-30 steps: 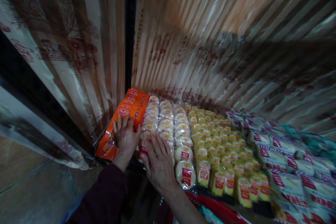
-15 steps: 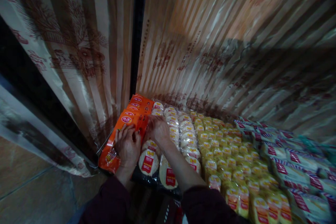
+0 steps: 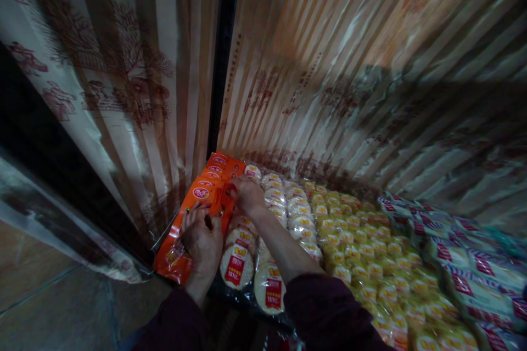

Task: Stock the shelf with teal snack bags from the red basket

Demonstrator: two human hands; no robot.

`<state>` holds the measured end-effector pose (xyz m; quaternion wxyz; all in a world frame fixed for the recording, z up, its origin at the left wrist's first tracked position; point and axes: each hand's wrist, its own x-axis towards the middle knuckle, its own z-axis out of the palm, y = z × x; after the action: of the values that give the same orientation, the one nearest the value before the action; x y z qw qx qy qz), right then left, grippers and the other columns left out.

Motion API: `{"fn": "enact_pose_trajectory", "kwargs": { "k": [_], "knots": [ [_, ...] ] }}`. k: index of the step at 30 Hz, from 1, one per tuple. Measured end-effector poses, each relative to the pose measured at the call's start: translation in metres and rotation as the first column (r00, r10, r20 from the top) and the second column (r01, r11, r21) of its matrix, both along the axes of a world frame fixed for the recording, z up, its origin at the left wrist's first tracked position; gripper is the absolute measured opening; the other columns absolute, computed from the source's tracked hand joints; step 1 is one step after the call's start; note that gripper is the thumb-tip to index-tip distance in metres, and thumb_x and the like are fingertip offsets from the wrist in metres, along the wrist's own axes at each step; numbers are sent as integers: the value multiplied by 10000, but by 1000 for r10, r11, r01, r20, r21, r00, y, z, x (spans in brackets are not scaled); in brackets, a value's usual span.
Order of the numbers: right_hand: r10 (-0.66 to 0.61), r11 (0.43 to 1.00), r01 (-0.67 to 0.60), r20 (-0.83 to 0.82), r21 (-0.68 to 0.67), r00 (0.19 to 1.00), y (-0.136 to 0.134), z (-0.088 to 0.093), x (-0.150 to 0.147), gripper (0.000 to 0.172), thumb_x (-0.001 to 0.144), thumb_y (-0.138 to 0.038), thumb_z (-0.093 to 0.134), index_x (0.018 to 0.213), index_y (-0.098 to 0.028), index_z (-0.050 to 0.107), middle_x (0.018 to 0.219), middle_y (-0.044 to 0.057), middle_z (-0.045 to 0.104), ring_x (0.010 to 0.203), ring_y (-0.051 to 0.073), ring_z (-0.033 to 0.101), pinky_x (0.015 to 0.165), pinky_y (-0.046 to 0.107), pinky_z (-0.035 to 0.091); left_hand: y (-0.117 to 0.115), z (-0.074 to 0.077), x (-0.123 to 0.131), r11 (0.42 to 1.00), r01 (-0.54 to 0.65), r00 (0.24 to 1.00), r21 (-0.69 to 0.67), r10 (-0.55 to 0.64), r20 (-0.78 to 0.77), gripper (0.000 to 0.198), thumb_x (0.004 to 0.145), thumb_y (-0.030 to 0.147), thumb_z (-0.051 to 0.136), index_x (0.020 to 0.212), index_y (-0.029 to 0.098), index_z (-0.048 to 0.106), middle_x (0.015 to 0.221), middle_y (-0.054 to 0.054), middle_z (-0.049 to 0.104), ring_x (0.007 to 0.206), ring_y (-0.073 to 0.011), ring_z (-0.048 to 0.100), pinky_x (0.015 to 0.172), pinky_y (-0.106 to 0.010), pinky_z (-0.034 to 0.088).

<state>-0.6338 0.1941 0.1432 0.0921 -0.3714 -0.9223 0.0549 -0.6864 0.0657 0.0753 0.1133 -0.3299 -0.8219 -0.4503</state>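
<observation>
R grip (image 3: pixel 234 188) is pinching orange pkts (image 3: pixel 201 193) by edge; L grip (image 3: pixel 205 218) is resting curled on them, can't tell if pinching; wrapped crackers (image 3: pixel 236 267) are lying alongside.

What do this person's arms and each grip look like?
The left sleeve and right sleeve are dark purple, with no visible markings. The right one ends higher, baring more forearm. The left grip and right grip are five-fingered human hands, ungloved.

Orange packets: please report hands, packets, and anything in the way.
Left hand on orange packets, right hand at their right edge; grips unclear. Packets overlap in row. Right forearm hides some crackers alongside.
</observation>
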Motion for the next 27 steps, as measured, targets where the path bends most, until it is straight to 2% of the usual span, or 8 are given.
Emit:
{"fn": "enact_pose_trajectory", "kwargs": {
  "k": [3,7,14,16,19,21,24,27],
  "knots": [
    [-25,999,26,21,-39,999,3,2,-1,221,801,-129,557,953,-190,705,1052,95,705,979,204,647,879,285,460,0,1,1,999,-16,1000,-40,16,-7,181,816,200,446,861,186,620,988,-108,686,1051,-252,585,1007,-421,382],
    [-64,993,61,-29,-99,998,11,0,-2,280,819,-111,500,998,-209,692,980,48,730,887,160,670,786,238,479,3,8,2,991,23,999,-128,-26,-23,129,786,254,515,832,203,624,1000,-88,677,1070,-277,559,1014,-453,361],
    [28,963,-121,-354,-242,935,13,1,-9,222,815,-85,496,897,-166,685,920,39,725,877,137,645,820,221,455,11,16,-1,980,22,997,-199,-36,-69,304,869,390,442,932,183,656,1211,-120,612,1241,-324,440,1048,-501,317],
    [-23,913,-162,-442,-375,897,13,1,-8,223,862,-141,461,916,-163,676,950,44,724,895,140,647,814,234,469,14,12,-1,982,26,995,-188,-43,-85,384,865,409,447,1087,148,621,1296,-145,558,1311,-334,371,1060,-512,309],
    [-202,775,-185,-515,-604,833,13,0,-1,353,946,-330,355,1008,-165,661,1028,73,716,949,168,655,769,276,506,20,4,-3,979,48,995,-197,-65,-80,598,858,472,453,1338,116,455,1418,-181,443,1374,-350,282,1053,-544,312],
    [-271,692,-213,-522,-690,809,12,-1,3,431,956,-414,320,1051,-158,654,1059,100,711,983,187,659,766,299,521,25,2,-5,974,52,993,-218,-73,-88,673,837,496,475,1382,107,408,1449,-197,397,1398,-364,225,1069,-559,285],
    [-249,658,-284,-558,-697,792,12,1,3,412,954,-415,345,1081,-164,646,1035,103,722,1005,189,662,846,324,512,31,9,-10,971,65,985,-232,-100,-143,686,807,482,518,1376,108,429,1478,-194,352,1428,-354,129,1109,-542,226],
    [-230,633,-334,-582,-698,780,15,3,0,368,959,-371,358,1128,-174,619,1023,90,725,1003,178,665,885,331,502,38,17,-17,966,88,978,-243,-130,-164,683,766,455,586,1374,179,442,1516,-147,299,1439,-336,83,1125,-530,198]
  ]
}}
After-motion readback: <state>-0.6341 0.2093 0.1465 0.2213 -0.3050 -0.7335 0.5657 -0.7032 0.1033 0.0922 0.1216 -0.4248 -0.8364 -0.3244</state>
